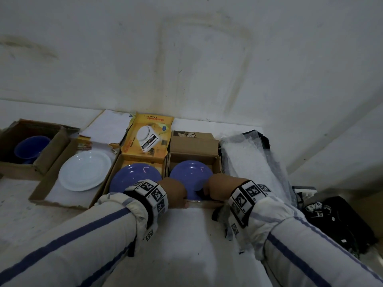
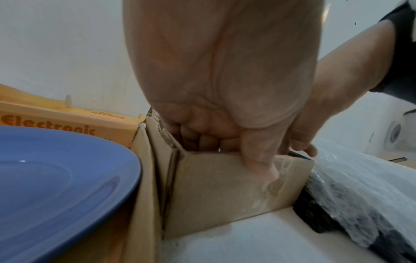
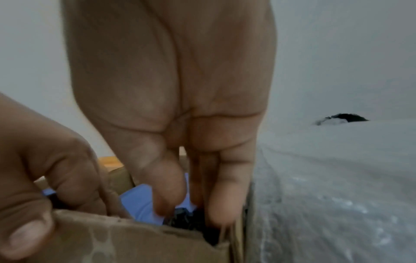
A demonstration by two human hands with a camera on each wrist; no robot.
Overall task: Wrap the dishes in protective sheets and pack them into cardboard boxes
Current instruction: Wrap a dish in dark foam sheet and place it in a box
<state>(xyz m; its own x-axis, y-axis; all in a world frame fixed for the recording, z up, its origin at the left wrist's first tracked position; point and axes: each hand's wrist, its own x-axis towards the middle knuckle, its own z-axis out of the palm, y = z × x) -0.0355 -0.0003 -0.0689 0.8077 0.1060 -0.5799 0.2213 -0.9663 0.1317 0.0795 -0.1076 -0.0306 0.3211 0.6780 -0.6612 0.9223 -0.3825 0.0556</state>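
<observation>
A brown cardboard box (image 1: 194,146) holds a blue plate (image 1: 189,172). My left hand (image 1: 176,191) grips the box's near wall (image 2: 225,195), with the fingers inside and the thumb (image 2: 261,160) pressed on the outside. My right hand (image 1: 219,187) reaches down into the near right corner of the same box. Its fingers (image 3: 220,195) point straight down beside the blue plate (image 3: 139,201), and their tips are at a bit of black material (image 3: 186,220). Whether they pinch it is hidden.
A second blue plate (image 1: 134,175) lies in the yellow scale box (image 1: 145,133) to the left. Farther left are a white plate (image 1: 85,170) on flat cardboard and a blue bowl (image 1: 31,148) in another box. Bubble wrap (image 1: 248,162) lies on the right, beside black gear (image 1: 335,220).
</observation>
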